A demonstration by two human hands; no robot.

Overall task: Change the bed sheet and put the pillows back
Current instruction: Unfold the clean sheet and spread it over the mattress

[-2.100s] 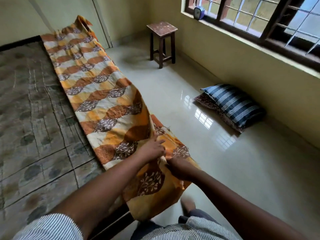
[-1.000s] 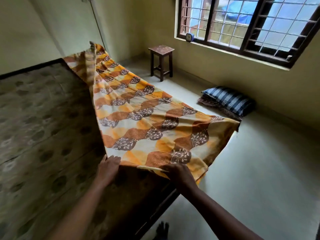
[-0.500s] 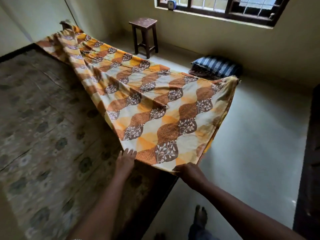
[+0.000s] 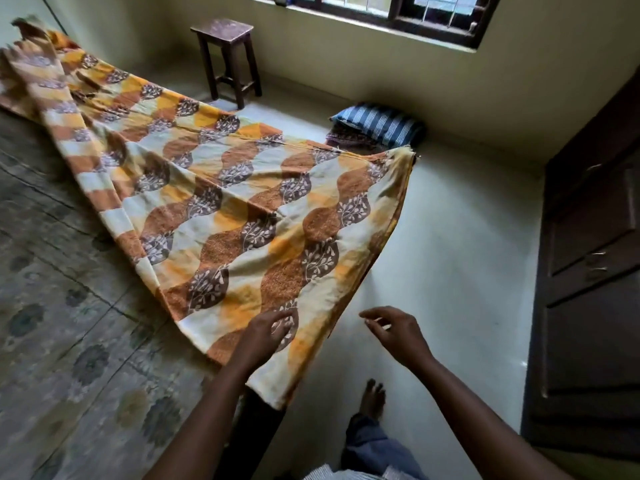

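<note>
Only L hand (image 4: 268, 336) on sheet (image 4: 242, 209), R hand (image 4: 398, 336) off.

Daylight entering through window (image 4: 377, 15) ahead of you; room reading dim. Floor (image 4: 443, 244) giving soft sheen. Far end of your sheet (image 4: 242, 209) smearing with motion blur. Wide lens bending edges; wardrobe (image 4: 588, 271) sinking into shadow.

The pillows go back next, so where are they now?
In the head view, the pillows lie stacked on the floor at upper right, against the wall under the window, right of the stool.
</note>
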